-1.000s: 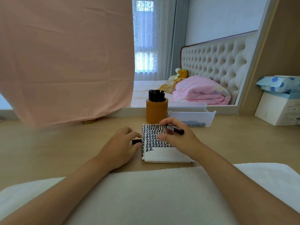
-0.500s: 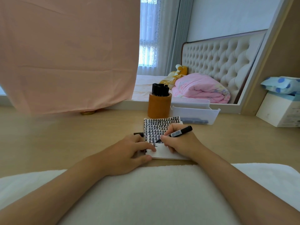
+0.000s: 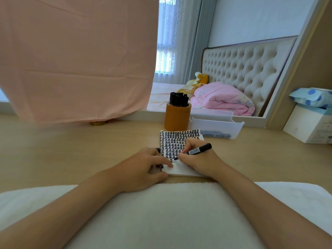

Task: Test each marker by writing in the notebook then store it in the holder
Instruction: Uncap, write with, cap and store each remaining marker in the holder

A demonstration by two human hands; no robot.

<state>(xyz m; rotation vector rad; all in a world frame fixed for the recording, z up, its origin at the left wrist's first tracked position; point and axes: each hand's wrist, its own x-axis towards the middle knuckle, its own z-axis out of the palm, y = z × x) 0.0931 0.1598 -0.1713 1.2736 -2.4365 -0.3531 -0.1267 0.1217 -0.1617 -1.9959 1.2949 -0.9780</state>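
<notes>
Desk (image 3: pixel 71 150) of pale wood fills the head view, with a white towel (image 3: pixel 170 212) along its near edge, a pink cloth (image 3: pixel 71 60) hanging far left and a bed (image 3: pixel 242 72) with a tufted headboard behind. The right hand (image 3: pixel 197 159) pinches 1 black marker (image 3: pixel 197 150) in curled fingers. Its long axis slants from the tip, left of and nearer than the grip and touching the notebook (image 3: pixel 179 139), to the rear end, right and farther. The left hand (image 3: pixel 142 168), just left of the grip, rests flat fingers on the page's near corner. Beyond the grip, past the notebook's far edge, stands the orange holder (image 3: pixel 177 117) full of black markers, a clear tray (image 3: pixel 215 124) beside it.
</notes>
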